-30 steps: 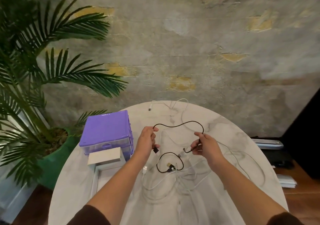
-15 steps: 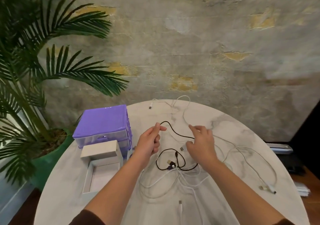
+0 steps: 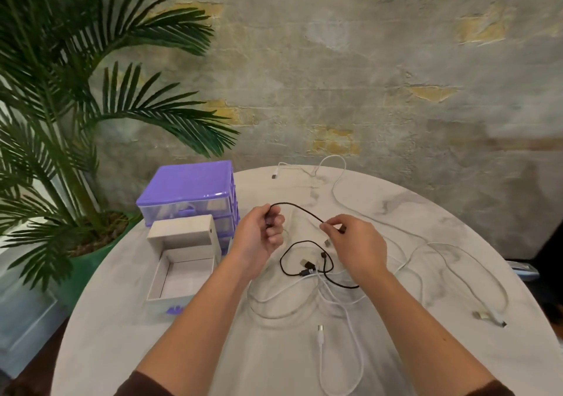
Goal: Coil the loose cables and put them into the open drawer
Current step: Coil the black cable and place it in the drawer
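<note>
The left hand (image 3: 259, 237) has its fingers curled around one part of the thin black cable (image 3: 300, 209). The right hand (image 3: 356, 243) pinches the same cable between thumb and fingertips. Between the two grips the cable makes a raised arc above the round white marble table (image 3: 426, 212). Below the right grip, its loose loop lies over tangled white cables (image 3: 341, 301). Left of the left grip stands the open white drawer (image 3: 182, 276), pulled out of the purple plastic drawer box (image 3: 189, 182).

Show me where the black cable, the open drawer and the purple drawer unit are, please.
black cable (image 3: 300, 209), head view, raised arc between the hands.
open drawer (image 3: 167, 298), head view, front wall.
purple drawer unit (image 3: 189, 179), head view, top panel.
</note>
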Tool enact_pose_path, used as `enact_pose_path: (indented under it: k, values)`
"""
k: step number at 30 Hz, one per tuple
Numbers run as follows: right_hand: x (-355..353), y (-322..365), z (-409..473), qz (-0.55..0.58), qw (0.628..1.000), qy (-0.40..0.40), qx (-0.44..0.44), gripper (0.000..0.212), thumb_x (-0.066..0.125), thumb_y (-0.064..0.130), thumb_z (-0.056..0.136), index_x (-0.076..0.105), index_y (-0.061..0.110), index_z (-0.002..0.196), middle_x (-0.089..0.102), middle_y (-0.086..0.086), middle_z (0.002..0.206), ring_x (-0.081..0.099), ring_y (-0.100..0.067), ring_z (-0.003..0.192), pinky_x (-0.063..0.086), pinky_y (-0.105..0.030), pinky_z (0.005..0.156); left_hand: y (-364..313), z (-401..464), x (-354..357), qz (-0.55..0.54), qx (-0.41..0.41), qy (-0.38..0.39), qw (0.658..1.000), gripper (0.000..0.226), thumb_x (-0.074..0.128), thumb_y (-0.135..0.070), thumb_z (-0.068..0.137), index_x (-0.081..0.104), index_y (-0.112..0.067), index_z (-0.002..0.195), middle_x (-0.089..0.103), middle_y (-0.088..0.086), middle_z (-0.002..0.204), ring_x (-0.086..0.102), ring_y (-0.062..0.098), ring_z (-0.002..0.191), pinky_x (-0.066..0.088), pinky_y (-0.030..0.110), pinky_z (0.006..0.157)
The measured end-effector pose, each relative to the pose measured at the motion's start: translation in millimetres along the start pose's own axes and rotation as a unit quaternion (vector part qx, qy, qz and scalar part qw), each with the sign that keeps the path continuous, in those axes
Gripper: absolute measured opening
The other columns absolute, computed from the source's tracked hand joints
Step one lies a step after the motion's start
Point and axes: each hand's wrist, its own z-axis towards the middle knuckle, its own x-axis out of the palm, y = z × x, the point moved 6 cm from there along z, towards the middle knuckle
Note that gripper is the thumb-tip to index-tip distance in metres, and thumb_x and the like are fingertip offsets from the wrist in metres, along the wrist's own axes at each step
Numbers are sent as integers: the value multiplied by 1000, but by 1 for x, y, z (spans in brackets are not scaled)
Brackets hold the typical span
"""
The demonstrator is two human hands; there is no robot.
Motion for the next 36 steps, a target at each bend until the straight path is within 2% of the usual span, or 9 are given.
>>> enact_pose_path:
  k: [2,5,12,17,21,26,28,32,36]
  values:
    - [1,1,-4,-2,1000,-13,2,20,58,50,91,65,31,92,63,11,68,60,-13,72,40,-28,58,-1,-5,1,-4,11,21,1000,28,45,-27,100,66,-11,93,60,-2,72,43,5,53,36,17,56]
    - [5,5,-12,-5,999,-37,-30,19,61,46,90,67,29,87,67,8,66,60,-13,72,43,-31,73,-2,-10,0,38,26,48,998,30,49,-35,98,72,-16,104,71,-5,92,57,4,67,43,24,78]
    - [20,26,-32,12,977,-17,-210,14,65,47,86,71,36,82,60,11,70,54,-5,76,28,-28,80,-7,-17,-1,164,105,82,977,35,36,-34,103,60,-22,125,68,-5,123,63,10,114,37,30,99]
    - [13,37,-42,39,966,7,-257,24,41,41,81,63,31,76,49,9,67,48,-6,70,24,-21,73,-7,-18,-7,167,171,45,970,27,50,-24,98,65,-15,120,71,4,115,67,18,109,48,27,97]
    - [-3,44,-49,94,965,16,-246,11,44,30,80,47,21,74,47,12,67,44,-6,71,30,-18,71,-1,-20,-6,228,194,13,954,24,54,-24,97,69,-11,109,74,8,104,69,17,101,49,23,96]
    - [-10,47,-48,138,954,3,-267,11,49,27,89,59,24,87,50,16,74,48,-9,75,33,-26,71,8,-20,5,340,224,29,913,26,41,-22,103,67,-17,102,72,-10,76,65,3,83,46,21,85]
    - [-13,46,-47,131,952,-34,-273,13,53,30,95,66,32,97,46,17,75,49,-8,75,38,-26,71,15,-23,8,344,212,52,913,26,41,-18,102,66,-13,96,70,-14,73,63,-1,77,45,18,81]
    - [-20,38,-44,174,956,-75,-224,12,61,35,93,70,39,100,42,13,73,49,-10,72,41,-27,69,23,-27,9,314,178,100,927,34,36,-18,103,66,-2,102,68,6,78,64,15,86,46,26,85]
    - [-33,31,-41,200,960,-131,-148,11,72,46,81,70,37,85,44,8,64,47,-10,66,40,-27,60,27,-30,14,247,149,123,950,39,33,-19,103,68,-9,89,39,1,60,52,16,69,40,27,76]
